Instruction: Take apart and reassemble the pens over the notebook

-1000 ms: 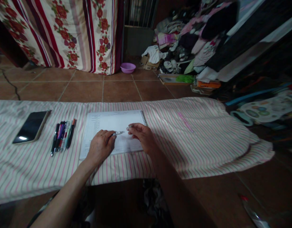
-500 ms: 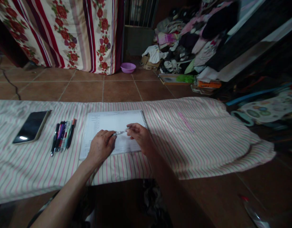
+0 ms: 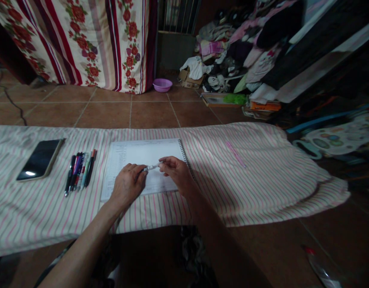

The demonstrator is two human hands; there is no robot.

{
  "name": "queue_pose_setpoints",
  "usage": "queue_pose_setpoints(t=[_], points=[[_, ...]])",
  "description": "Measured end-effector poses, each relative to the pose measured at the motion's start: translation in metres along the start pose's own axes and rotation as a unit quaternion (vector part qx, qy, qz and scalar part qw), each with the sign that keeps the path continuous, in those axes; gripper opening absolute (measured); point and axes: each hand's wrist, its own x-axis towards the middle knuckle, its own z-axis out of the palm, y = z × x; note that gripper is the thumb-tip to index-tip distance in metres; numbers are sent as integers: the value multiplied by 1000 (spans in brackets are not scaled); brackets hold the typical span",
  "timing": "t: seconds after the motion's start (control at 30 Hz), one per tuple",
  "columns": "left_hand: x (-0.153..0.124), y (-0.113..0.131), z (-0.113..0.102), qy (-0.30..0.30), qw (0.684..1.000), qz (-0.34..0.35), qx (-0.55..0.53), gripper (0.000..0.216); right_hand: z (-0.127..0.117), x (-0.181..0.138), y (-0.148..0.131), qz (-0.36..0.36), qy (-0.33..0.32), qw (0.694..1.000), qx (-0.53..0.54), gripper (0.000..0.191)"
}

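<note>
A slim whitish pen (image 3: 152, 166) is held between my two hands, above an open spiral notebook (image 3: 151, 149). My left hand (image 3: 128, 182) is closed round its left end, and my right hand (image 3: 176, 171) pinches its right end. The ends are partly hidden by fingers, so I cannot make out the tip. Left of the notebook lies a row of several pens (image 3: 79, 171) in dark, purple, red and light colours. To the right, a pink pen (image 3: 236, 154) rests alone on the striped cloth (image 3: 277, 176).
A phone (image 3: 39, 160) lies at the left of the cloth-covered surface. Beyond it are a floral curtain (image 3: 91, 44), a purple basin (image 3: 162, 85) and a heap of clothes (image 3: 232, 52). A clear bottle with a red cap (image 3: 322, 268) is on the floor, lower right.
Almost nothing differs. Both hands keep the pen in nearly the same place over the notebook, with only a very slight shift of the view.
</note>
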Motion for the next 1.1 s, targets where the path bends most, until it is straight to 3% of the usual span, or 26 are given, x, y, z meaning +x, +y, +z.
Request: queue_pose_setpoints(t=[1.1], points=[[0,0,-1,3,1000,13,3,23,3,1,7,-29,-22,999,-33,15]])
